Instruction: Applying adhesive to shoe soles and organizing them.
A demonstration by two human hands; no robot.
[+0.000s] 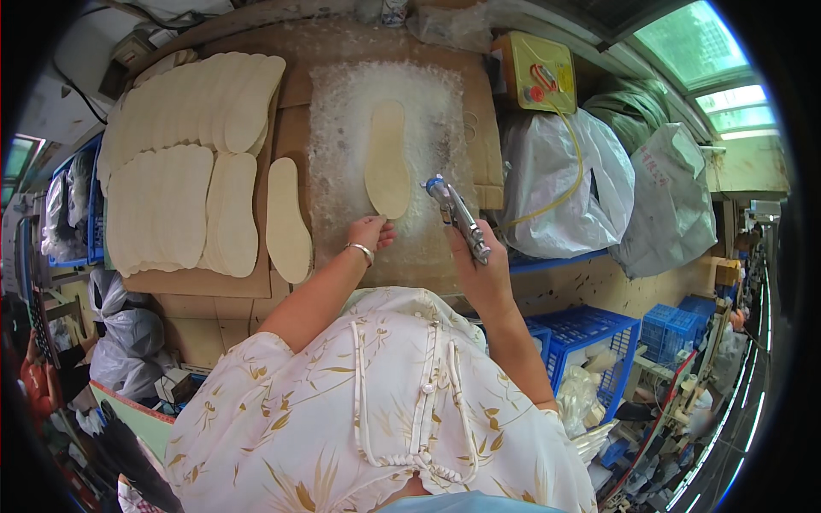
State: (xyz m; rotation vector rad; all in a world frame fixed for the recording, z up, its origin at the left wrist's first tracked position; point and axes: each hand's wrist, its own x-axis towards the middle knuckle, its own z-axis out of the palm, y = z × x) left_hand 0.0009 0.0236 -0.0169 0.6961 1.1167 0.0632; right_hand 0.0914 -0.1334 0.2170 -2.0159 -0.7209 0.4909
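A cream shoe insole (pixel 387 158) lies lengthwise on a patch of the work surface coated in whitish residue (pixel 338 128). My left hand (pixel 371 232), with a bracelet at the wrist, pinches the near end of that insole. In my right hand (pixel 483 272) is a metal spray gun (pixel 460 219) with a blue front ring, its nozzle pointing up and left toward the insole. The fingers of this hand are wrapped round the gun's handle. Another single insole (pixel 288 220) rests to the left of the coated patch.
Fanned rows of insoles (pixel 184 111) cover cardboard at the left. A yellow can (pixel 539 73) with a yellow hose (pixel 575 171) stands at the back right, beside white sacks (pixel 560 188). A blue crate (pixel 590 329) sits below on the right; scissors (pixel 469 126) lie beside the coated patch.
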